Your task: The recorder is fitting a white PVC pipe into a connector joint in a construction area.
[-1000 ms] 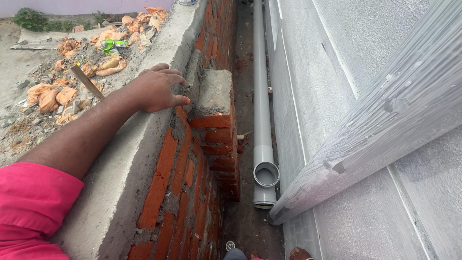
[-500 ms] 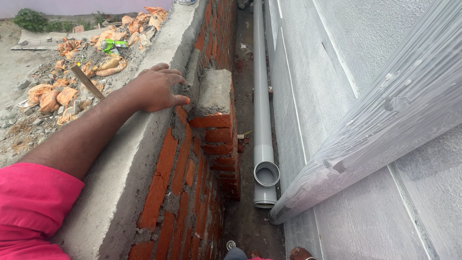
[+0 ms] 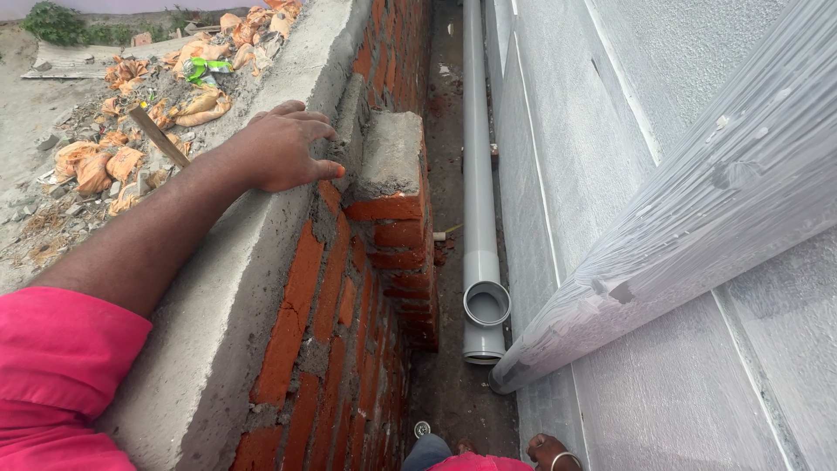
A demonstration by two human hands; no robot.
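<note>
Grip, left hand [image 3: 283, 148]: no grasp; palm down, fingers spread flat on the mortar cap of the brick wall [image 3: 227, 288], thumb tip at the inner edge; judged a brace for leaning over.
Grip, right hand: out of view; cannot tell.
Hand at bottom edge [image 3: 551, 452]: one, with a bangle, low in the gap; whose it is cannot be told; holds nothing visible.
Brick wall: one, red brick, grey mortar top, running away from the camera; carries the left hand.
Brick pier [image 3: 392, 174]: one, stepping out from the wall just beside the thumb, capped in mortar; hand close to it, not on it.
Grey pipe [image 3: 478, 174]: one, lying lengthwise in the narrow gap between wall and building, socket end open toward the camera; probably laid there because the trench fits its length.
Wrapped long bundle [image 3: 680, 227]: one, in clear film, leaning slantwise against the plastered grey wall [image 3: 558, 131].
Rubble heap [image 3: 131, 148]: orange sacks and debris beyond the wall, not countable.
Wooden stick [image 3: 159, 135]: one, among the rubble.
Sleeve [image 3: 61, 375]: one, pink, on the left arm.
</note>
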